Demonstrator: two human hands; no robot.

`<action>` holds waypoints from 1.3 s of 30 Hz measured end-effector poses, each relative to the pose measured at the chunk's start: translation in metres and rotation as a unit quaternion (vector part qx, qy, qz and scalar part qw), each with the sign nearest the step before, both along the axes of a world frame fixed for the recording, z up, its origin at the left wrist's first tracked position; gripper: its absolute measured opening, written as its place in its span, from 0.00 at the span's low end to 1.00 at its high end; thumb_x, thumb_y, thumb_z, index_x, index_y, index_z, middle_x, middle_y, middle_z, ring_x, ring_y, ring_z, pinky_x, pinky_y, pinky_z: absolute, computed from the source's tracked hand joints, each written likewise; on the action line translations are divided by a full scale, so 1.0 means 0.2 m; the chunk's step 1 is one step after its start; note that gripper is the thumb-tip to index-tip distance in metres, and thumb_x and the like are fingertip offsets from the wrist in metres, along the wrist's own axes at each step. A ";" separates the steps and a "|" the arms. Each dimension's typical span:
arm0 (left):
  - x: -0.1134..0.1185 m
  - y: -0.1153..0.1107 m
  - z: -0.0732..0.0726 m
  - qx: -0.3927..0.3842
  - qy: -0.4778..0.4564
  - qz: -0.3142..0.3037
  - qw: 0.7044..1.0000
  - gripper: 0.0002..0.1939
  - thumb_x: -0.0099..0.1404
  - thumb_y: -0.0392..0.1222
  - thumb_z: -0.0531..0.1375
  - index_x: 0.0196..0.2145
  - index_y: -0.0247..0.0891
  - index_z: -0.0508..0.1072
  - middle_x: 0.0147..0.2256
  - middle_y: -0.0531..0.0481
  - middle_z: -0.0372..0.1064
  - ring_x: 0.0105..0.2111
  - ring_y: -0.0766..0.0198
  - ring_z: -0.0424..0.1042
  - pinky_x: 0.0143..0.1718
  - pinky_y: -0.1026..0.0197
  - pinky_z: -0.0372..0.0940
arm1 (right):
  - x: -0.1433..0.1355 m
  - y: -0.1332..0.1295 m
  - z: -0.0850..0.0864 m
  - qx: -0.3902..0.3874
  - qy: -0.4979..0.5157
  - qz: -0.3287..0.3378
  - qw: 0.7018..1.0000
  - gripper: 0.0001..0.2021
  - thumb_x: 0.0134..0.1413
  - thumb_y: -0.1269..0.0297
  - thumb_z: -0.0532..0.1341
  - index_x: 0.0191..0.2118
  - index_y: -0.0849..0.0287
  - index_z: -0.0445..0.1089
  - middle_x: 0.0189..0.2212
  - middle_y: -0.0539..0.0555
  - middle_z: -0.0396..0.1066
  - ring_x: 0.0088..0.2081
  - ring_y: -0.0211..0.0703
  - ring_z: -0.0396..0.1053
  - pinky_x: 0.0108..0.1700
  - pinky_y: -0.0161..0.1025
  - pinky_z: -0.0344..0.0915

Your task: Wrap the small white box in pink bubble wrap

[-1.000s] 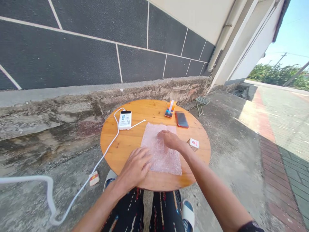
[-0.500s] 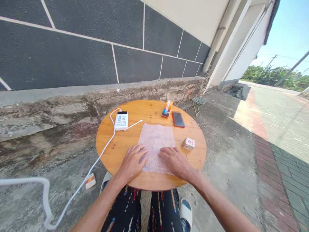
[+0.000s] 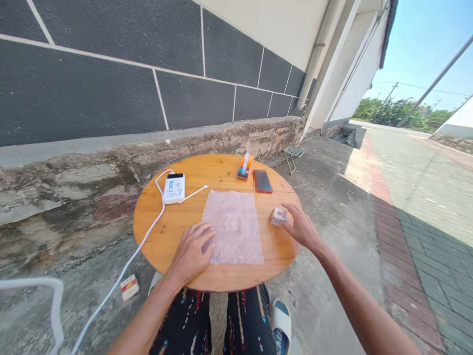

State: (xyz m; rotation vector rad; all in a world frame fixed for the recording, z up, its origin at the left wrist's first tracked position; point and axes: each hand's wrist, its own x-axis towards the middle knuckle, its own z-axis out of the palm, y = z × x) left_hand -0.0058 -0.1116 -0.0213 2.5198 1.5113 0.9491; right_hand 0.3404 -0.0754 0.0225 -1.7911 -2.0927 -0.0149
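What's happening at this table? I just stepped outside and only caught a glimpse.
A seated person has a bubble wrap sheet spread flat on a round wooden table. Their left hand presses on its near left edge, while the right hand touches a small box beside the sheet. A power bank with a white cable and a phone lie farther back.

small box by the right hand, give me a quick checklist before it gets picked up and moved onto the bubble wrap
1. Right hand at the small box: ok, fingers touch its right side.
2. Box gripped: not ok, hand open, box sits on the table.
3. Bubble wrap lying flat: ok.
4. Left hand pinning the wrap: ok, it rests on the near left corner.
5. Wrap free of other things: ok, phone and power bank lie off it.
6. Box lid closed: cannot tell.
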 end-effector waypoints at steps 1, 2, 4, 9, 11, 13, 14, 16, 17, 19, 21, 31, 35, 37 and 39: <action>0.00 0.00 0.00 -0.002 0.002 0.001 1.000 0.15 0.60 0.36 0.55 0.44 0.42 0.73 0.51 0.46 0.68 0.54 0.54 0.62 0.55 0.48 0.60 | 0.01 0.02 -0.01 -0.014 0.006 -0.002 1.000 0.26 0.52 0.67 0.59 0.58 0.62 0.59 0.55 0.62 0.64 0.53 0.54 0.65 0.52 0.48 0.61; 0.00 -0.01 0.01 -0.005 0.003 0.003 1.000 0.15 0.60 0.36 0.56 0.44 0.41 0.74 0.51 0.46 0.68 0.54 0.53 0.62 0.55 0.47 0.60 | 0.01 0.03 -0.02 -0.027 0.012 -0.003 1.000 0.26 0.51 0.68 0.59 0.58 0.61 0.60 0.54 0.61 0.66 0.52 0.53 0.66 0.51 0.47 0.62; 0.00 -0.01 0.01 -0.007 0.004 0.008 1.000 0.15 0.59 0.36 0.56 0.44 0.40 0.74 0.51 0.45 0.68 0.53 0.53 0.62 0.55 0.47 0.59 | 0.01 0.04 -0.03 -0.037 0.024 -0.007 0.999 0.24 0.50 0.69 0.59 0.55 0.59 0.62 0.50 0.60 0.69 0.48 0.52 0.69 0.49 0.47 0.63; 0.01 0.00 0.00 0.003 -0.011 0.010 1.000 0.14 0.58 0.35 0.57 0.43 0.39 0.74 0.50 0.44 0.68 0.53 0.52 0.63 0.55 0.46 0.60 | -0.08 0.01 -0.02 0.022 0.089 0.026 0.995 0.22 0.50 0.65 0.59 0.53 0.57 0.65 0.47 0.57 0.71 0.46 0.52 0.69 0.47 0.48 0.65; 0.01 0.00 0.00 0.003 -0.019 0.008 1.000 0.14 0.57 0.35 0.57 0.42 0.39 0.74 0.50 0.44 0.68 0.53 0.52 0.63 0.55 0.46 0.60 | -0.18 0.00 0.00 0.031 0.126 0.080 0.988 0.22 0.50 0.65 0.59 0.53 0.58 0.64 0.47 0.58 0.71 0.47 0.51 0.68 0.49 0.48 0.64; 0.00 0.00 -0.01 0.001 -0.021 0.008 1.000 0.14 0.58 0.35 0.58 0.43 0.39 0.74 0.50 0.44 0.68 0.53 0.52 0.63 0.55 0.45 0.60 | -0.31 0.00 0.00 0.028 0.149 0.138 0.979 0.22 0.51 0.66 0.59 0.53 0.58 0.63 0.49 0.58 0.70 0.49 0.50 0.67 0.51 0.48 0.63; 0.00 0.00 -0.01 -0.001 -0.020 0.008 1.000 0.14 0.58 0.35 0.58 0.43 0.39 0.74 0.50 0.44 0.68 0.54 0.52 0.62 0.55 0.45 0.60 | -0.37 0.01 0.00 0.024 0.155 0.163 0.974 0.22 0.51 0.66 0.60 0.54 0.57 0.63 0.50 0.58 0.69 0.50 0.50 0.67 0.51 0.48 0.63; 0.00 0.00 -0.01 -0.006 -0.018 0.008 1.000 0.14 0.58 0.36 0.58 0.43 0.39 0.74 0.50 0.44 0.68 0.54 0.51 0.62 0.55 0.45 0.59 | -0.49 0.03 -0.02 0.019 0.159 0.195 0.968 0.23 0.51 0.68 0.60 0.54 0.57 0.62 0.50 0.59 0.68 0.51 0.50 0.66 0.52 0.48 0.63; 0.00 0.00 0.00 -0.007 -0.018 0.009 1.000 0.14 0.58 0.36 0.58 0.43 0.39 0.74 0.50 0.44 0.68 0.54 0.51 0.62 0.55 0.45 0.59 | -0.54 0.04 -0.03 0.017 0.159 0.204 0.966 0.23 0.50 0.70 0.60 0.54 0.58 0.62 0.50 0.59 0.68 0.50 0.50 0.66 0.52 0.48 0.63; 0.00 -0.01 0.00 -0.006 -0.020 0.008 1.000 0.14 0.58 0.35 0.58 0.42 0.39 0.74 0.50 0.44 0.68 0.54 0.51 0.62 0.55 0.44 0.59 | -0.61 0.05 -0.05 0.013 0.153 0.216 0.964 0.24 0.48 0.72 0.60 0.54 0.58 0.63 0.50 0.59 0.68 0.50 0.50 0.67 0.52 0.48 0.63; 0.00 -0.01 0.00 -0.004 -0.023 0.008 1.000 0.13 0.57 0.35 0.58 0.41 0.40 0.75 0.50 0.45 0.68 0.54 0.51 0.62 0.55 0.45 0.59 | -0.65 0.06 -0.07 0.009 0.145 0.225 0.963 0.24 0.48 0.73 0.60 0.54 0.58 0.63 0.50 0.59 0.68 0.50 0.50 0.67 0.52 0.49 0.63; 0.00 -0.01 0.01 -0.021 -0.019 0.013 1.000 0.14 0.58 0.35 0.57 0.42 0.39 0.75 0.50 0.45 0.68 0.55 0.51 0.60 0.56 0.45 0.57 | -0.67 0.06 -0.09 -0.004 0.129 0.230 0.964 0.24 0.48 0.74 0.61 0.53 0.59 0.63 0.50 0.59 0.68 0.50 0.50 0.66 0.52 0.48 0.63; 0.00 -0.01 0.02 -0.022 -0.018 0.013 1.000 0.13 0.57 0.34 0.57 0.41 0.39 0.75 0.50 0.45 0.68 0.54 0.51 0.61 0.56 0.45 0.57 | -0.67 0.06 -0.09 -0.002 0.122 0.230 0.966 0.24 0.49 0.74 0.61 0.54 0.60 0.63 0.50 0.60 0.68 0.50 0.50 0.66 0.52 0.49 0.63; 0.01 -0.01 0.02 -0.019 -0.021 0.012 1.000 0.13 0.57 0.34 0.57 0.41 0.40 0.75 0.49 0.45 0.68 0.54 0.51 0.61 0.56 0.45 0.58 | -0.67 0.06 -0.09 0.000 0.119 0.229 0.966 0.24 0.49 0.74 0.60 0.54 0.60 0.63 0.50 0.60 0.68 0.50 0.50 0.66 0.53 0.49 0.63; 0.01 -0.01 0.02 -0.018 -0.023 0.012 1.000 0.13 0.57 0.34 0.57 0.40 0.40 0.75 0.49 0.45 0.68 0.54 0.52 0.61 0.56 0.45 0.58 | -0.67 0.06 -0.09 0.002 0.117 0.230 0.966 0.23 0.49 0.74 0.60 0.54 0.61 0.63 0.50 0.60 0.68 0.51 0.51 0.66 0.53 0.49 0.63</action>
